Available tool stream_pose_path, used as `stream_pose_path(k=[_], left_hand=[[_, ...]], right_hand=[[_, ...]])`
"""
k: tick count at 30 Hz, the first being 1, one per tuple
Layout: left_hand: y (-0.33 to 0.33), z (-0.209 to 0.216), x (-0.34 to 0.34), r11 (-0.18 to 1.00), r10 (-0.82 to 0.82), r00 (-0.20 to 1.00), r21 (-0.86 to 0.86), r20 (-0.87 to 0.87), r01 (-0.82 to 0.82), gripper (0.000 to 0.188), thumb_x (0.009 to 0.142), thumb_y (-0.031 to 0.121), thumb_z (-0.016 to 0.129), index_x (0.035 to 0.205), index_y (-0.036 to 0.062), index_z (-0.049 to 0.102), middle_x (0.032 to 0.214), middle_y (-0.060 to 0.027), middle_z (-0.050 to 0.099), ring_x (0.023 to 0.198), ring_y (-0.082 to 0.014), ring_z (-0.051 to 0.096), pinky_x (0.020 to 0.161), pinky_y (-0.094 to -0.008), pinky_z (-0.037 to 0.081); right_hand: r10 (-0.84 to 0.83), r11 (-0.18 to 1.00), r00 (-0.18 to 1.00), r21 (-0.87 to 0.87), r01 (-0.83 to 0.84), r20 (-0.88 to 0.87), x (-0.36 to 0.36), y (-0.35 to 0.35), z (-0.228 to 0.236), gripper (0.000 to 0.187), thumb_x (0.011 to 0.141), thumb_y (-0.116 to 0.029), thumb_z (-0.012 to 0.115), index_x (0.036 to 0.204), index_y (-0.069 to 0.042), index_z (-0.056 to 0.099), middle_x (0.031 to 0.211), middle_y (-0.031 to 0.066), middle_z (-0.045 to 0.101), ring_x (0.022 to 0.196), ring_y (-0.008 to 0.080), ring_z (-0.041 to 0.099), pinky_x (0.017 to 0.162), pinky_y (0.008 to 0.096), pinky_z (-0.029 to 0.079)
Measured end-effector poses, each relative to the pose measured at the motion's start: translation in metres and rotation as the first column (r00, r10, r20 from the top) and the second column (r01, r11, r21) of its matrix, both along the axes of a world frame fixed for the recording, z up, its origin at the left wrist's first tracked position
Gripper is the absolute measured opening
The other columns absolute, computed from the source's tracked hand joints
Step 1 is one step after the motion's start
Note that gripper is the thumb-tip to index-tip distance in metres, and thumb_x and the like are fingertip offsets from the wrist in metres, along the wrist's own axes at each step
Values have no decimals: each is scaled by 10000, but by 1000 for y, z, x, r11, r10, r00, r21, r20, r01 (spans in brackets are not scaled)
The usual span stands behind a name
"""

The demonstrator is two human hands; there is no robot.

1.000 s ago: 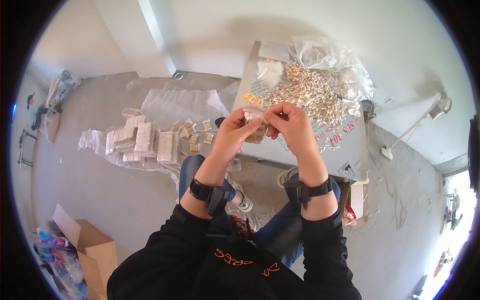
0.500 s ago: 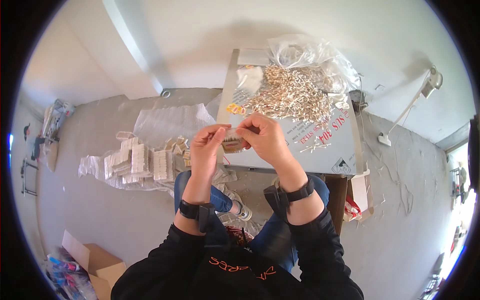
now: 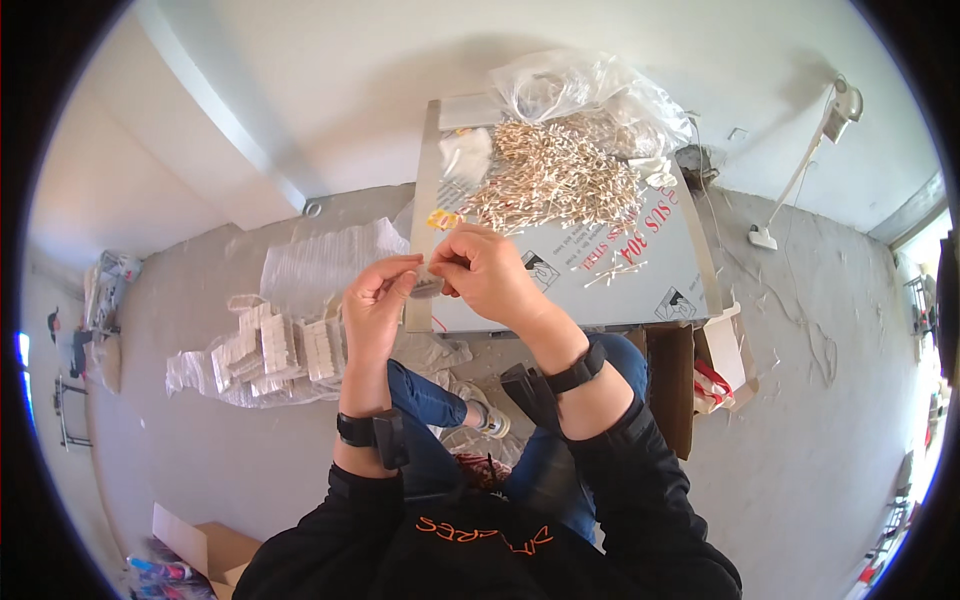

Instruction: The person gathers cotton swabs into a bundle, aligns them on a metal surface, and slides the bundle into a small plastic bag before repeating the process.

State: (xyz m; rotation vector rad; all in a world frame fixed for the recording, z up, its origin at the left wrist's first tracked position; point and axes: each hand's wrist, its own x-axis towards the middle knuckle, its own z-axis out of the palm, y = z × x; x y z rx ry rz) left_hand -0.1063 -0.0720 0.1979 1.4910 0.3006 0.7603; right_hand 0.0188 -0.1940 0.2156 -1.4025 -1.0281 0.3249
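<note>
A small clear pack of cotton swabs (image 3: 427,289) is held up between my two hands over the near left corner of the table, mostly hidden by fingers. My left hand (image 3: 374,305) pinches its left side with thumb and fingertips. On the opposite side my right hand (image 3: 487,275) is closed, thumb against curled forefinger, at the pack's upper edge. Beyond the hands a big heap of loose cotton swabs (image 3: 560,180) covers the back of the table. Yellow-and-red labels (image 3: 443,219) lie at the heap's left, close to my right hand.
The metal-topped table (image 3: 590,297) also bears a clear plastic bag (image 3: 530,85) and a white bag (image 3: 466,155). Stacked white packs (image 3: 285,345) rest on wrap on the floor at left. Cardboard boxes stand under the table's right side (image 3: 728,345) and at lower left (image 3: 225,548).
The view has shifted, so the table sits further left. The pack has tipped and shows less of its face. My right hand's fingers have curled tighter at its edge.
</note>
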Motion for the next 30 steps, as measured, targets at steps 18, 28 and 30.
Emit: stream_pose_path(k=[18,28,30], left_hand=[[-8,1,4,897,232,972,394,-34,-200,60,831,-21,679,888,-20,698,950,-100,710,865,-153,653,794,-263,506],[-15,0,7,793,335,941,527,38,-304,54,805,-46,680,847,-17,666,910,-101,705,838,-175,658,764,-282,508],[-16,-3,7,791,353,934,516,56,-330,55,803,-50,680,844,-16,665,903,-102,703,831,-175,656,759,-283,508]], right_hand=[[-135,991,938,42,128,318,-4,4,-9,75,777,-52,694,805,-37,626,833,108,583,717,288,599,625,354,487],[-173,984,907,26,176,385,-7,2,-6,72,794,-97,680,827,-68,624,852,90,585,740,309,617,633,384,503],[-186,982,893,39,186,410,-9,3,-7,81,794,-102,681,833,-67,618,861,87,583,728,311,621,628,391,503]])
